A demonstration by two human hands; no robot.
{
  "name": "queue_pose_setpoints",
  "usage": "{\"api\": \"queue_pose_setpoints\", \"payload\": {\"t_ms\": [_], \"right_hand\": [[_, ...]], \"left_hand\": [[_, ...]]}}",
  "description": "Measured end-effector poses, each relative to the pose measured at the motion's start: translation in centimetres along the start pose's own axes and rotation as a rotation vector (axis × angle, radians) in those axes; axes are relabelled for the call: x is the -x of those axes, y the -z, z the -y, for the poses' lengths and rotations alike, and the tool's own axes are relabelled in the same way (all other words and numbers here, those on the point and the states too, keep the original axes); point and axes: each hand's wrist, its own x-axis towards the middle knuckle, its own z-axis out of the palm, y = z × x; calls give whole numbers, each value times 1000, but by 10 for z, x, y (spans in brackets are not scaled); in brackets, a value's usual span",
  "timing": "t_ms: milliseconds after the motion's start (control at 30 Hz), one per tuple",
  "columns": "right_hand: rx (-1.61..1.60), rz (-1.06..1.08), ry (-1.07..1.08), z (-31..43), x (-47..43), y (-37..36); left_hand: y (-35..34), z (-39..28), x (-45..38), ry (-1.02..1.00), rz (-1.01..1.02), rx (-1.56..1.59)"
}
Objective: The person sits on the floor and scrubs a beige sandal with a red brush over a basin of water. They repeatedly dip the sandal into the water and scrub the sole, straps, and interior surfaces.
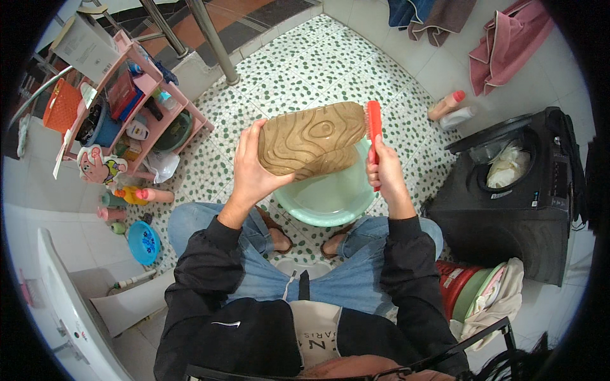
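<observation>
My left hand [251, 164] grips one end of a pair of tan rubber slippers [312, 138], their wavy-patterned soles facing up towards me. The upper sole covers much of the lower one. In my right hand [387, 169] is the handle of a red plastic scrubbing brush [374, 119], held upright with its bristles against or very near the slippers' right end. Beneath the slippers stands a pale green plastic basin [319, 222] with cloudy water in it, on the floor between my feet.
A pink shelf rack [157, 124] with household items stands on the left, with bottles [155, 195] and a small blue basin [144, 243] below. On the right are a black washing machine [500, 224], two bottles [446, 105] by the wall and a red bucket [455, 285]. Metal posts [214, 43] rise ahead.
</observation>
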Motion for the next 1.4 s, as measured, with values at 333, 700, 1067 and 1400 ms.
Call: {"api": "queue_pose_setpoints", "payload": {"t_ms": [333,700,1067,1400], "right_hand": [[874,313,-101,-7,-13,27],[1707,196,74,-112,-39,-21],[1702,239,9,-92,-37,-24],[1124,401,-39,-23,-23,26]], "left_hand": [[4,34,-3,40,-159,-293],[18,32,-8,70,-200,-253],[18,28,-9,69,-190,-239],[10,32,-6,91,-128,-240]]}}
